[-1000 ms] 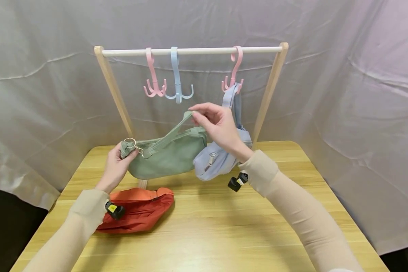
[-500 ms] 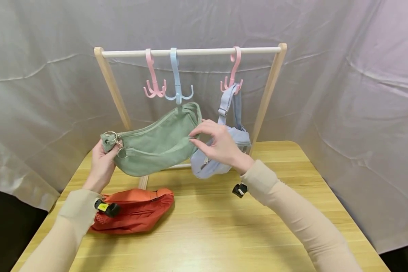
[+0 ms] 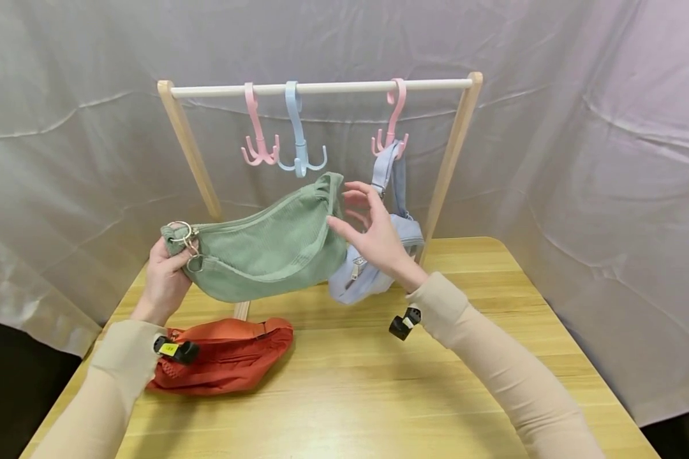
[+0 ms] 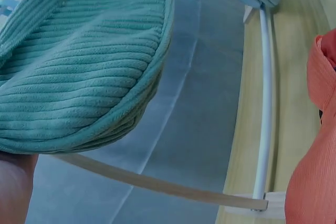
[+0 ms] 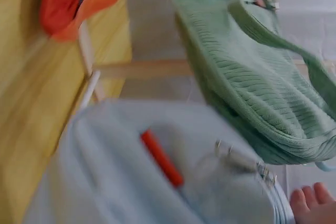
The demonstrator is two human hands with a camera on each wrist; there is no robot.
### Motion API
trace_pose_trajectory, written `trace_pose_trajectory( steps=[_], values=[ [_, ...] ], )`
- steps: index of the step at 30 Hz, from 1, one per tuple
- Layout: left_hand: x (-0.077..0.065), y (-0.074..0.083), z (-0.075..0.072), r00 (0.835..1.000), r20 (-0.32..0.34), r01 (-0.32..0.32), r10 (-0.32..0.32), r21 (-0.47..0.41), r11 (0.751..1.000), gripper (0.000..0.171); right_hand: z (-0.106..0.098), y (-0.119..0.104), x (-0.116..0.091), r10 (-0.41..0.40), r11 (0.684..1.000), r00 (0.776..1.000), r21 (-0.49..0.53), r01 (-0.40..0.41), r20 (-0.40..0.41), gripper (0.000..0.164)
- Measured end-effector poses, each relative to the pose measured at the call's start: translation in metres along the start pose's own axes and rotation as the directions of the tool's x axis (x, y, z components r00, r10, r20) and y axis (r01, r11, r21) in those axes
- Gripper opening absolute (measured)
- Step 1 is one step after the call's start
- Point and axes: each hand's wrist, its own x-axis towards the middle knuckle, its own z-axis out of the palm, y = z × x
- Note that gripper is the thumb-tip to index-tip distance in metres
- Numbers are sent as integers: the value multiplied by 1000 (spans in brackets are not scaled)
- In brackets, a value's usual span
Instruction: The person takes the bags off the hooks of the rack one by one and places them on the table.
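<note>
A green corduroy shoulder bag (image 3: 264,245) hangs in the air in front of the rack, its right end raised. My left hand (image 3: 163,280) grips the bag's left end beside its metal rings (image 3: 182,233). The strap droops across the bag's front. My right hand (image 3: 379,239) is at the bag's right end with fingers spread, gripping nothing. In the right wrist view, these fingertips (image 5: 310,198) stand apart from the green bag (image 5: 252,72). Behind the right hand, a light blue bag (image 3: 364,280) hangs by its strap from the right pink hook (image 3: 398,108).
A wooden rack with a white rod (image 3: 344,87) stands on the wooden table (image 3: 379,382). Left on the rod hang a pink hook (image 3: 255,124) and a light blue hook (image 3: 296,121). An orange-red bag (image 3: 229,360) lies at the table's left, under my left forearm.
The right hand has let go of the strap, which fell across the bag's front, and its fingers have spread. My left hand has moved left with the green bag, whose right end has risen.
</note>
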Motion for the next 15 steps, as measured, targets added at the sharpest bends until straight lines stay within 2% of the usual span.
trace_pose_trajectory(
  steps=[2, 4, 11, 15],
  values=[
    [-1, 0, 2, 1000, 29, 9, -9, -12, 1000, 30, 1, -2, 0, 88, 989, 996, 116, -90, 21, 59],
    [-1, -1, 5, 998, 54, 17, -16, -28, 999, 33, 3, -4, -2, 129, 973, 991, 188, -134, 38, 58],
    [3, -1, 17, 994, 105, 46, -43, -20, 999, 34, 5, -10, -10, 138, 947, 987, 282, -154, 77, 50],
    [6, -2, 21, 992, 112, 66, -64, -12, 998, 34, 4, -10, -15, 138, 928, 987, 339, -157, 81, 53]
  ],
)
